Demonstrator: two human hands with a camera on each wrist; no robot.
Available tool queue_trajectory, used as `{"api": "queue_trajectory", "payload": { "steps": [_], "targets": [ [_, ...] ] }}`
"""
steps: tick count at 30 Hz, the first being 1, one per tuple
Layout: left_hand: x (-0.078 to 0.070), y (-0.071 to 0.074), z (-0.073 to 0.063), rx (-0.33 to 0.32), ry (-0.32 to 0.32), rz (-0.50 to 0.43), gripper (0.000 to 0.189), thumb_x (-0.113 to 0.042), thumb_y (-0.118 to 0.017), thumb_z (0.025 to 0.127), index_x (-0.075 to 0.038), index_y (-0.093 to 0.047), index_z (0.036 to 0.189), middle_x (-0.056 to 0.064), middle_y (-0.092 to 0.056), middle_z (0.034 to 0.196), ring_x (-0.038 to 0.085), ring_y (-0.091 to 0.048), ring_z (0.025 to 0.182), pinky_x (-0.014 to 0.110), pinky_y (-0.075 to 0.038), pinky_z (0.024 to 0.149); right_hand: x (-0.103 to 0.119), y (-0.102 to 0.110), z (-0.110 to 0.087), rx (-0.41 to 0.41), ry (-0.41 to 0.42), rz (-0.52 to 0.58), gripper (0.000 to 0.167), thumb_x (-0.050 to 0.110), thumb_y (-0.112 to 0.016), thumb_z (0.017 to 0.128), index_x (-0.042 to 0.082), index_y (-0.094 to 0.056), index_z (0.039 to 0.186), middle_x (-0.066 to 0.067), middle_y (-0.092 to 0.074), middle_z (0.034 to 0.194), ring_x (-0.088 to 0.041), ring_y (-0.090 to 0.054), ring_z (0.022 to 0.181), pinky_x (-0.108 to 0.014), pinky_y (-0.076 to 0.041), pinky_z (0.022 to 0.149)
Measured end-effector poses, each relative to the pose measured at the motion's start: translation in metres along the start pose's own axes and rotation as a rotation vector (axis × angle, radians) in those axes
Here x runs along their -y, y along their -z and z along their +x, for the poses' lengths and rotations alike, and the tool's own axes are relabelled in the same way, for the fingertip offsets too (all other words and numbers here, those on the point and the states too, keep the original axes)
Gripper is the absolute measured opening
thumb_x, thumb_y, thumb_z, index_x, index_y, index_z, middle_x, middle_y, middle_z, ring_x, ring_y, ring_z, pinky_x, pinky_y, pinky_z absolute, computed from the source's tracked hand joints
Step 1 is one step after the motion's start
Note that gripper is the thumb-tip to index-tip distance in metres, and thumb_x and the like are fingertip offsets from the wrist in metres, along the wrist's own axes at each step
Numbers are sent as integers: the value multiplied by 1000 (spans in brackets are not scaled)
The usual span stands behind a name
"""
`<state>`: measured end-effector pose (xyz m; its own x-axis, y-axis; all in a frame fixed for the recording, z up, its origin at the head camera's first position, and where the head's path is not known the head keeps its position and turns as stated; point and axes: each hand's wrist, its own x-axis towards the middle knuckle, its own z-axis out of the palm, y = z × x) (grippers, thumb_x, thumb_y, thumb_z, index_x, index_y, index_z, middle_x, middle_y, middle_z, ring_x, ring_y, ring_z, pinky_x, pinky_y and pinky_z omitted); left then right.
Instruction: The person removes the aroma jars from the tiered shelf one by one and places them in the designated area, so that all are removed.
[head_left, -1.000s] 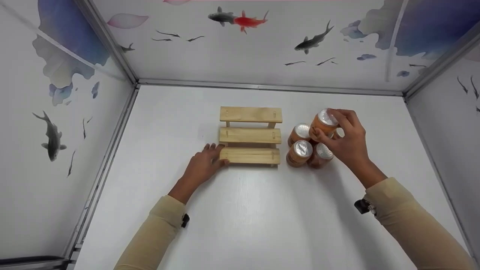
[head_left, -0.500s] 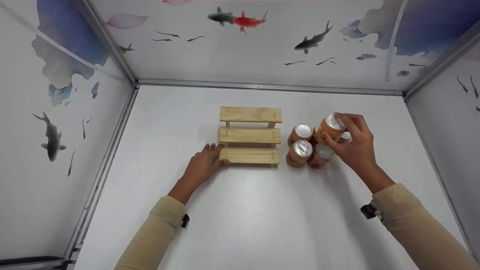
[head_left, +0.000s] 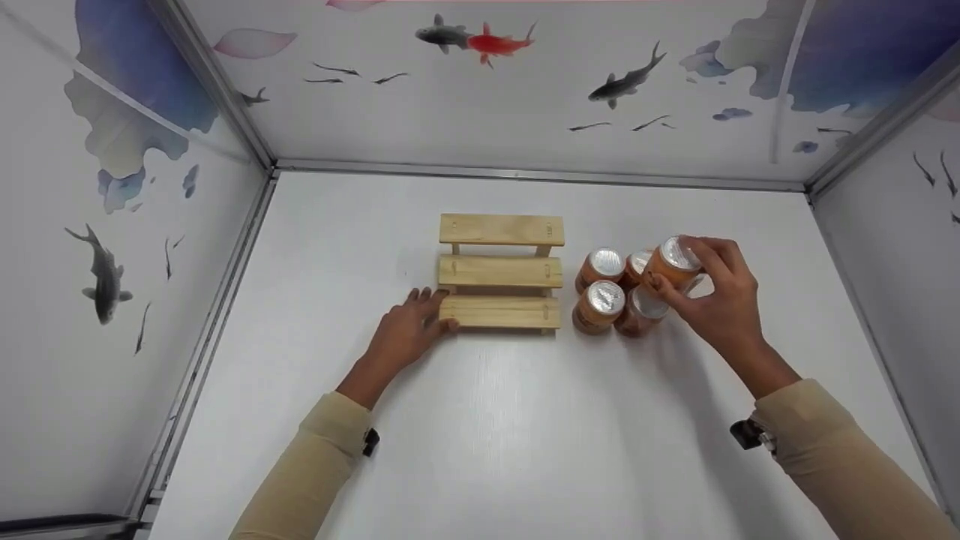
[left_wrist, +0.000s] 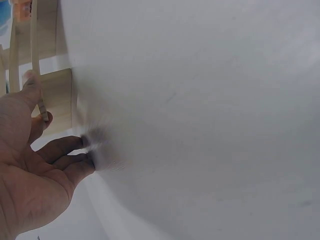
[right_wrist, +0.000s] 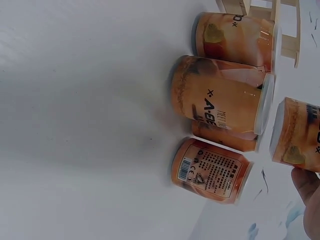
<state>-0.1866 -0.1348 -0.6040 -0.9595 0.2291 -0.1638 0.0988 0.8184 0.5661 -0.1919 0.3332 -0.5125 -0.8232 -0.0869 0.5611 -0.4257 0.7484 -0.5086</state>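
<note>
A three-step wooden rack [head_left: 500, 271] stands mid-table. My left hand [head_left: 405, 330] grips the left end of its lowest step, thumb on the front edge and index finger at the back; the left wrist view shows the thumb and finger around the board [left_wrist: 57, 95], with the other fingers down at the tabletop. Between thumb and fingers, my right hand [head_left: 726, 300] holds an orange can [head_left: 670, 270] with a silver top. In the right wrist view this held can [right_wrist: 297, 132] is raised above the standing cans [right_wrist: 220, 95], partly cut off by the frame.
Several similar cans [head_left: 600, 306] stand clustered right of the rack, one of them mostly hidden behind the held can. White walls [head_left: 450, 112] printed with fish enclose the white table [head_left: 480, 420] at the back and both sides.
My right hand and the held can have moved right and slightly toward me, uncovering the standing can behind. The left hand and the rack have stayed put.
</note>
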Motion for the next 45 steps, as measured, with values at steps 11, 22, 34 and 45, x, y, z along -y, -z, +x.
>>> {"api": "queue_trajectory", "payload": {
  "steps": [11, 22, 34, 45],
  "targets": [
    [0, -2, 0, -5, -11, -4, 73, -57, -66, 107, -18, -52, 167, 25, -46, 171, 45, -39, 164, 67, -41, 126, -7, 10, -10, -6, -7, -2, 61, 0, -94, 83, 4, -72, 140, -26, -64, 133, -33, -69, 121, 0, -44, 96],
    [-1, -1, -1, 9, -3, 15, 75, -60, -64, 106, -20, -50, 168, 24, -45, 172, 43, -38, 165, 67, -41, 127, -16, 16, -17, -19, -26, -13, 59, 2, -94, 82, 0, -72, 137, -28, -63, 130, -1, -57, 121, -1, -45, 95],
    [0, -1, 0, 0, -13, 37, 75, -61, -63, 107, -19, -51, 167, 25, -47, 171, 44, -41, 163, 66, -44, 125, -18, 23, -24, -63, -36, -22, 59, 5, -97, 79, 1, -73, 134, -26, -63, 126, 3, -55, 114, -3, -43, 88],
    [1, 0, 0, -8, -25, 22, 75, -61, -63, 106, -20, -50, 168, 25, -47, 170, 47, -41, 162, 67, -44, 124, -25, 24, -33, -76, -54, -26, 62, -1, -97, 76, 1, -73, 133, -26, -63, 126, 4, -55, 113, -1, -42, 89]
  ]
}}
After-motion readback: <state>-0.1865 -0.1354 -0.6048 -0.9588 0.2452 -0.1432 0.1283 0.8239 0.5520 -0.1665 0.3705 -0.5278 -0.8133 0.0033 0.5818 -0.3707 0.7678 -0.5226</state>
